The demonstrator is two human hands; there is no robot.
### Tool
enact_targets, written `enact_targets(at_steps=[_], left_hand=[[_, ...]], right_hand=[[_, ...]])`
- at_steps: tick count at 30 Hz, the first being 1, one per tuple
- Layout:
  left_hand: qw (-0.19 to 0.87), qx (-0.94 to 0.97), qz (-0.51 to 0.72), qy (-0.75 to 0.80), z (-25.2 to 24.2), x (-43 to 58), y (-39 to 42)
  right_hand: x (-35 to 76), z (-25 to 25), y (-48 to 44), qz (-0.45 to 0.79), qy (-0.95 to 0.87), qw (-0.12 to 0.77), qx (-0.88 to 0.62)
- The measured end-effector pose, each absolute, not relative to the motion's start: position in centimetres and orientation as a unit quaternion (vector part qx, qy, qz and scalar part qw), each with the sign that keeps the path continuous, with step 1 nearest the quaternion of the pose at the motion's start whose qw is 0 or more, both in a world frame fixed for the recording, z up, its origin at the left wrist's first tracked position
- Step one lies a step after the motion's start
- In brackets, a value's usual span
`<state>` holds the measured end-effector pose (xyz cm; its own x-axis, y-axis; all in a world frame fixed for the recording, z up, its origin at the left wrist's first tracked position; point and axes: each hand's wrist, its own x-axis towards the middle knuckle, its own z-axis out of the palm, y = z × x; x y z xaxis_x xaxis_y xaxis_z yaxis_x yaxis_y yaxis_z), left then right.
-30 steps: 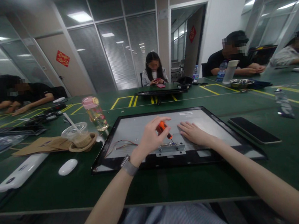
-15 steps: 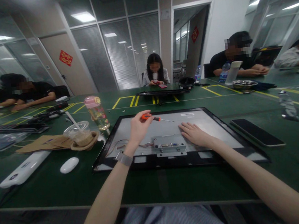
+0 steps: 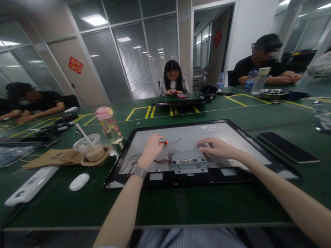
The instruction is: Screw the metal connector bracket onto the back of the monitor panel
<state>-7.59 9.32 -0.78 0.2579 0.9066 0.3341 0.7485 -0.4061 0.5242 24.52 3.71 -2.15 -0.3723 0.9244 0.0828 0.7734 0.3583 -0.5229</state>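
Note:
A screwdriver (image 3: 164, 142) with an orange and black handle is in my left hand (image 3: 152, 149). Its shaft points right, low over the grey back of a flat display panel (image 3: 181, 132) with a black frame. My right hand (image 3: 218, 149) is open with curved fingers, close to the right upper corner of a metal box (image 3: 188, 161) with connector ports. Whether those fingertips touch the box I cannot tell. Thin wires (image 3: 161, 160) run from the left side of the box, partly behind my left hand.
Left of the panel are a white mouse (image 3: 79, 182), a white power strip (image 3: 30, 187), an iced drink cup (image 3: 87, 147) and a pink-lided bottle (image 3: 109, 124). A dark phone-like slab (image 3: 287, 147) lies to the right. Across the table (image 3: 175, 203) several people sit.
My left hand has lowered the screwdriver toward the panel and left. My right hand, flat on the panel before, has lifted its palm and bent its fingers near the metal box.

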Motion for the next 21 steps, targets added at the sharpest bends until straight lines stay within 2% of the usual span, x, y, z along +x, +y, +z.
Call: enact_targets(at_steps=[3,6,12,21], left_hand=[[0.184,0.843,0.281,0.420,0.5,-7.3,8.3],[0.255,0.879,0.167,0.366,1.2,-6.9,7.2],[0.220,0.899,0.041,0.377,1.2,-6.3,6.2],[0.180,0.913,0.099,0.353,1.9,-6.1,6.0]], right_hand=[[24.8,-1.6,3.3,0.280,-0.811,0.139,-0.494],[24.8,-1.8,3.1,0.296,-0.812,0.123,-0.487],[24.2,-2.5,3.0,0.256,-0.823,0.150,-0.485],[23.8,-1.4,2.1,0.190,-0.818,0.204,-0.503]])
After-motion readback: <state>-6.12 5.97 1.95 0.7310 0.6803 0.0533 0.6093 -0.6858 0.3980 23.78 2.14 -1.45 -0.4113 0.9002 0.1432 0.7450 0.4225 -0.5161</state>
